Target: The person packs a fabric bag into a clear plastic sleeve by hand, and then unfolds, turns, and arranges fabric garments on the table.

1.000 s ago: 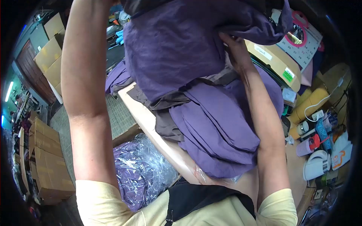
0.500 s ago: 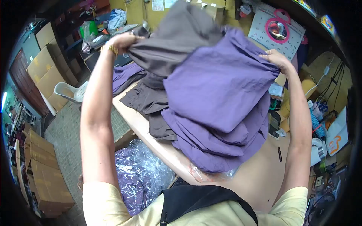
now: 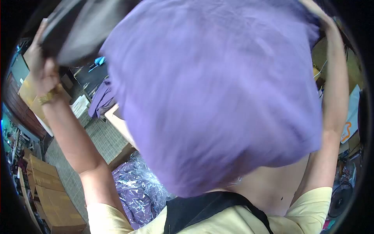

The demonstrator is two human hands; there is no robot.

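A large purple cloth point(image 3: 218, 93) hangs spread and blurred in front of me, covering most of the table. Joined or next to it, a dark grey cloth point(image 3: 89, 31) is raised at the upper left. My left hand point(image 3: 46, 66), with a gold-coloured band at the wrist, is at the lower edge of the grey cloth, its fingers closed on it. At the upper right, my right hand point(image 3: 317, 11) is raised at the purple cloth's corner; its fingers are hidden by the cloth and the frame edge.
Left of the table point(image 3: 269, 187), clear plastic with purple fabric point(image 3: 140, 191) lies in a box. Cardboard boxes point(image 3: 52, 191) stand at the lower left. Another purple cloth point(image 3: 102, 99) lies beyond. A black fan point(image 3: 341, 199) is at the lower right.
Both hands have moved up and farther apart. The purple and grey cloth has been lifted and spread toward me, now hiding the calendar and most of the table.
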